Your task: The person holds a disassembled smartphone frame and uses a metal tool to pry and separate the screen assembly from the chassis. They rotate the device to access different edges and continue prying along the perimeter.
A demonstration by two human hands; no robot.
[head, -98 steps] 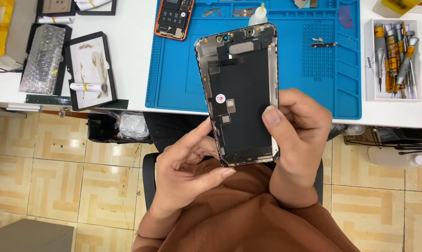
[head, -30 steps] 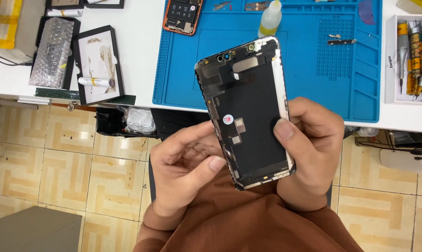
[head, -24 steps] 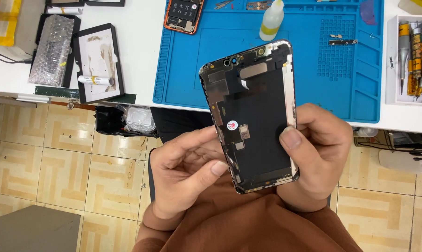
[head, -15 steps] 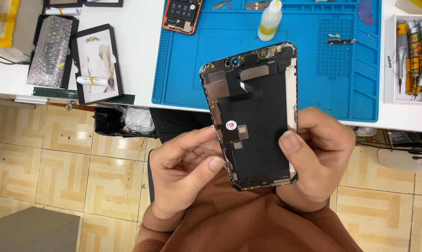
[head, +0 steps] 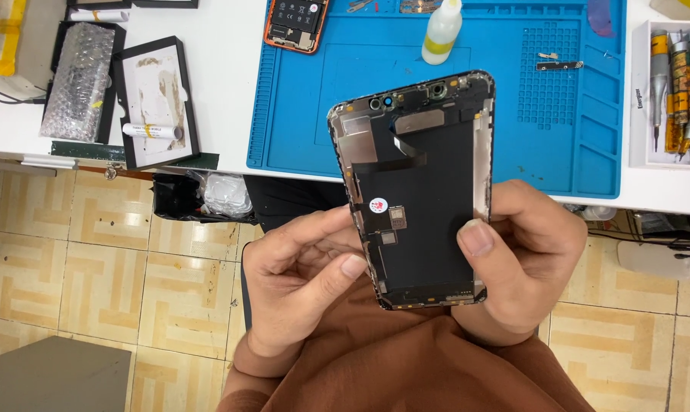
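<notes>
I hold a detached phone screen panel (head: 425, 198) upright over my lap, its black back side with flex cables and metal shields facing me. My right hand (head: 524, 255) grips its lower right edge, thumb pressed on the back. My left hand (head: 303, 267) touches the lower left edge with fingertips and thumb. Both sleeves are brown.
A blue work mat (head: 452, 84) lies on the white table (head: 223, 76). On the mat sit an opened orange phone body (head: 297, 23), a small squeeze bottle (head: 442, 32) and a little metal part (head: 557, 65). A white tray of screwdrivers (head: 677, 91) stands at right, black trays (head: 154, 99) at left. Tiled floor below.
The screen panel has tilted slightly and shifted a little right in my hands; my right thumb has slid along its back. The view moved a bit.
</notes>
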